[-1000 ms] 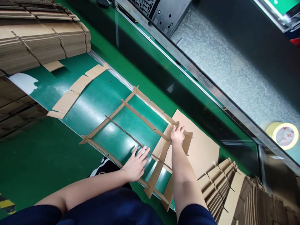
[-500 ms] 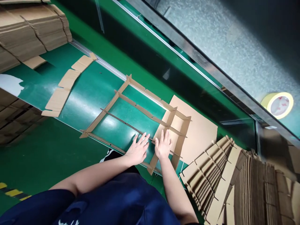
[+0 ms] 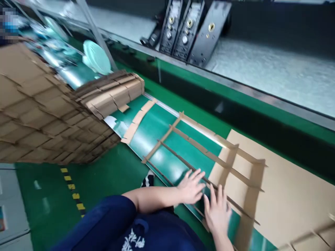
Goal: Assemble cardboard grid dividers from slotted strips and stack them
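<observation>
A grid of slotted cardboard divider strips (image 3: 164, 138) stands on the green tabletop, long strips crossed by shorter ones. My left hand (image 3: 192, 187) is at the near long strips, fingers spread and palm down. Beside it, my right hand (image 3: 217, 211) reaches over the same part of the grid, close to a cross strip (image 3: 230, 164), its fingers stretched out. Neither hand grips anything; whether the fingertips touch the cardboard is hard to tell. Under the grid's right end lies a flat cardboard sheet (image 3: 290, 191).
A loose slotted strip (image 3: 138, 120) lies left of the grid. Large stacks of cardboard strips (image 3: 39, 115) rise at the left, with a light green fan (image 3: 96, 57) behind. Black metal units (image 3: 190, 31) stand on the upper shelf. More strips (image 3: 314, 237) show at the lower right.
The view has swung left, bringing the tall stacks, fan and black units into sight; the tape roll has left it. Both hands stay spread over the same part of the grid.
</observation>
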`<action>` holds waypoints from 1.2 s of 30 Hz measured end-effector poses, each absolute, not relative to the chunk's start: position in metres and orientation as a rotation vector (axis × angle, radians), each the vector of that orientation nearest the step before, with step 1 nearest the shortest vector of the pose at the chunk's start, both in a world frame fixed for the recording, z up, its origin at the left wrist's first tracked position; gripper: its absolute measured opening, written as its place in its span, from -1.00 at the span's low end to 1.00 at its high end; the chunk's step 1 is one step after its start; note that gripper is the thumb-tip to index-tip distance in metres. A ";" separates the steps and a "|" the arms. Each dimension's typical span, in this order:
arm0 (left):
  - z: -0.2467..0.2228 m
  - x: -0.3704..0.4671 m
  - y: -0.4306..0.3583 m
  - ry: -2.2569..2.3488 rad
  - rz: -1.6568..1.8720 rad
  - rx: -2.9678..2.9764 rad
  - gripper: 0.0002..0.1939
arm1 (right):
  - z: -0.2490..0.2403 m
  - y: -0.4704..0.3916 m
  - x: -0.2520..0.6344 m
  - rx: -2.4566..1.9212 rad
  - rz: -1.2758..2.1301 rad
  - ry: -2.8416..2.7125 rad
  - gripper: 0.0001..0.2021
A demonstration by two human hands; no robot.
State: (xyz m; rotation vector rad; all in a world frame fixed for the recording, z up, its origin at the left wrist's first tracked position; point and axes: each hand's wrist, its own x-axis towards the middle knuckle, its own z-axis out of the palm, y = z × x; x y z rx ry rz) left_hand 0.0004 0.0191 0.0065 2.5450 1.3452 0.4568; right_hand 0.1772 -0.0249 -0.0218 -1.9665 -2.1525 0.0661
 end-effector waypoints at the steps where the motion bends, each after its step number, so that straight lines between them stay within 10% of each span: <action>1: 0.007 -0.011 0.028 1.356 0.564 2.550 -0.53 | -0.025 -0.023 0.179 -1.933 0.051 -2.109 -0.34; 7: 0.028 -0.173 0.104 2.071 1.082 2.063 -0.65 | -0.004 -0.022 0.165 -2.015 -0.018 -1.704 -0.39; 11: 0.019 -0.305 0.142 2.675 0.766 1.304 -0.41 | 0.015 -0.007 0.112 -1.827 -0.059 -1.832 -0.46; 17: 0.007 -0.393 0.155 2.459 0.847 0.977 -0.51 | 0.041 0.023 0.028 -1.675 0.087 -1.930 -0.60; 27: 0.070 -0.279 0.131 1.219 1.299 0.748 -0.33 | 0.098 0.057 -0.096 -1.512 1.172 -1.556 -0.43; 36: 0.069 -0.156 0.089 0.813 0.680 0.959 -0.56 | 0.109 0.010 -0.027 -1.909 0.873 -1.511 -0.54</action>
